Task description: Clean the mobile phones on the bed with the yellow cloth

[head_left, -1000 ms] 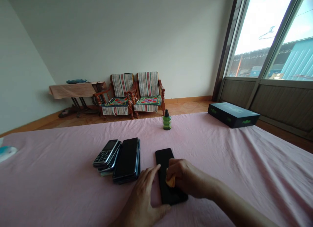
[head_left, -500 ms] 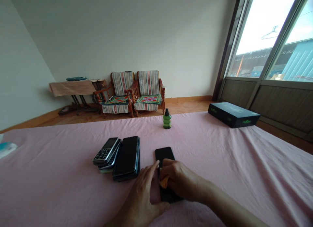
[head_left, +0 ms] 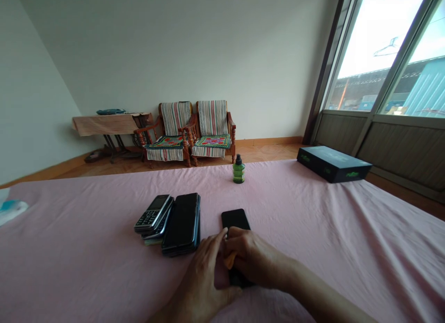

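Observation:
A black smartphone (head_left: 235, 217) lies flat on the pink cloth, partly covered by my hands. My right hand (head_left: 255, 258) is closed on a small orange cloth (head_left: 230, 260) and presses it against the phone's screen. Along the phone's left side rests my left hand (head_left: 205, 272), thumb and forefinger spread apart, fingertips at the edge and thumb near the bottom end. To the left sit a stack of smartphones (head_left: 181, 223) and, beside it, a stack of keypad phones (head_left: 153, 214).
A green spray bottle (head_left: 238, 171) stands beyond the phone. At the far right lies a black box (head_left: 333, 163) with green markings. The pink cloth (head_left: 86, 258) is wrinkled on the right. A white and blue item (head_left: 12, 209) shows at the left edge; wooden chairs (head_left: 212, 137) stand behind.
My right hand and the orange cloth have shifted slightly left across the phone's screen. My left hand stays at the phone's side. The whole view has moved a little.

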The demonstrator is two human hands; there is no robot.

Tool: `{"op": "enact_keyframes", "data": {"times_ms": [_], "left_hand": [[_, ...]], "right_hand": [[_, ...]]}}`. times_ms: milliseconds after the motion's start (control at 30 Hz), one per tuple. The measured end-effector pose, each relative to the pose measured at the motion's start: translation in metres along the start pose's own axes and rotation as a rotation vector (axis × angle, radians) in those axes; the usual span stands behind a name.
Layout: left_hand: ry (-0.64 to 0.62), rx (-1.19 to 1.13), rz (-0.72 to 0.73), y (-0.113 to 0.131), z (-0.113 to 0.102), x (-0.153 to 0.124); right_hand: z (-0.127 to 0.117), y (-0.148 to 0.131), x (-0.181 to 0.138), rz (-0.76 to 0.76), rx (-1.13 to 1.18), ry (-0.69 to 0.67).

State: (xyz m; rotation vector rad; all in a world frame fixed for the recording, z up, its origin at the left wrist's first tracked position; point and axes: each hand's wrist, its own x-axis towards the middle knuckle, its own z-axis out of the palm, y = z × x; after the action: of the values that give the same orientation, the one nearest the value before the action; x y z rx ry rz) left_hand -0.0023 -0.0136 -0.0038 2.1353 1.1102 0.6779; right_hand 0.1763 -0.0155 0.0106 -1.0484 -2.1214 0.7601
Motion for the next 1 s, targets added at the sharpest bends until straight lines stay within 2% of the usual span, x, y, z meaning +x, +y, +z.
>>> {"op": "enact_keyframes", "data": {"times_ms": [233,333,467,667,733,900,1000], "left_hand": [[-0.049,-0.009,-0.012,0.001,-0.003,-0.001],[-0.049,0.003,-0.017,0.001,-0.002,0.0],[-0.041,0.01,-0.008,-0.001,-0.001,0.0],[-0.072,0.009,-0.006,0.003,-0.005,0.0],[-0.075,0.004,-0.007,0.004,-0.005,0.0],[-0.074,-0.008,-0.001,0.002,-0.004,0.0],[-0.084,-0.005,0.009,0.002,-0.005,-0.001]], "right_hand": [[-0.035,0.014,-0.019,0.205,-0.028,-0.065],[-0.027,0.011,-0.017,0.197,-0.019,-0.07],[-0.01,0.001,-0.007,0.115,0.0,-0.057],[-0.03,0.01,-0.017,0.218,-0.034,-0.087],[-0.028,0.011,-0.018,0.223,-0.027,-0.063],[-0.001,-0.002,-0.007,0.065,0.043,-0.02],[-0.009,-0.004,-0.009,0.07,0.039,-0.086]]}}
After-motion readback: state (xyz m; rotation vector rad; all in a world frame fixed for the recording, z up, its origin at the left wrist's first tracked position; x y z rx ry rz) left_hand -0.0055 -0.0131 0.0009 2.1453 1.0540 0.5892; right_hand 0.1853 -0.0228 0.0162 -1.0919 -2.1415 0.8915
